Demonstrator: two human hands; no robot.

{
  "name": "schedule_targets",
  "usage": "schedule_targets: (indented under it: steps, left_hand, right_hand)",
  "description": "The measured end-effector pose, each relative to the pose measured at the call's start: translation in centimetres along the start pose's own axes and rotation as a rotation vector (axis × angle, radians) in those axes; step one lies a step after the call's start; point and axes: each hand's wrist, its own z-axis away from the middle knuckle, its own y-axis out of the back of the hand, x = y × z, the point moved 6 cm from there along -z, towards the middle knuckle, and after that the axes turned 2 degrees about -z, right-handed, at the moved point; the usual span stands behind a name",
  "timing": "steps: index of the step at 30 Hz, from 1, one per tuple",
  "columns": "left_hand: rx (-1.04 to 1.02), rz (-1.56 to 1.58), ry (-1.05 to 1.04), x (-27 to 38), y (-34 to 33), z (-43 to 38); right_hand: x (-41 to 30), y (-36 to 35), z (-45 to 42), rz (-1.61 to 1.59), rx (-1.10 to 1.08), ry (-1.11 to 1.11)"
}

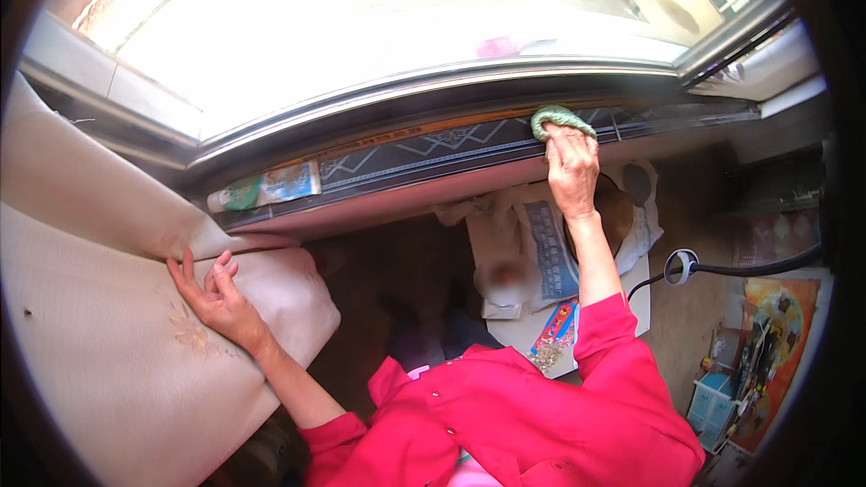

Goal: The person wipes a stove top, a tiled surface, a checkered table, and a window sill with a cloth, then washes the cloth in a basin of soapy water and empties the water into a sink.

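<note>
My right hand (574, 172) presses a folded green cloth (559, 116) against the dark patterned tiles of the window sill (446, 138). The fingers are bunched over the cloth, near the sill's right half. A thin orange-brown strip (379, 140) runs along the sill below the window frame. On the left, my left hand (218, 301) rests with fingers apart on a pale cream upholstered sofa (101, 325), at the seam by its arm. Nothing is held in it. At the sill's left end lies a green, white and blue tube (267, 186).
Below the sill stands a low white table (632, 304) with a printed sack (551, 250), a red-and-blue packet (558, 325) and a small heap of bits (545, 354). A black cable with a white ring (680, 266) crosses at right. A light-blue box (714, 406) stands lower right.
</note>
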Motion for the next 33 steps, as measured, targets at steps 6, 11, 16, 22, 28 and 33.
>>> schedule_targets:
  steps: [6, 11, 16, 22, 28, 33]
  left_hand:
    - [-0.054, 0.027, 0.032, 0.8, -2.1, 2.0]
    - [-0.144, 0.059, 0.053, 2.6, -6.4, 4.6]
    - [-0.237, 0.066, 0.032, 3.7, -9.4, 6.2]
    - [-0.33, 0.073, 0.003, 5.6, -12.7, 9.1]
    - [-0.451, 0.102, 0.05, 7.1, -15.2, 11.5]
    - [-0.547, 0.15, 0.042, 9.2, -17.7, 13.6]
  right_hand:
    - [-3.7, -0.1, -0.6, 0.069, 0.176, -0.004]
    - [-6.9, -1.3, 0.5, -0.219, 0.064, 0.114]
    - [2.0, 1.3, -0.2, -0.089, 0.086, 0.11]
    - [17.7, 6.2, 0.0, 0.045, 0.222, -0.115]
    - [26.3, 8.0, -0.2, 0.174, 0.312, -0.172]
    - [36.0, 10.2, -0.4, 0.227, 0.282, -0.393]
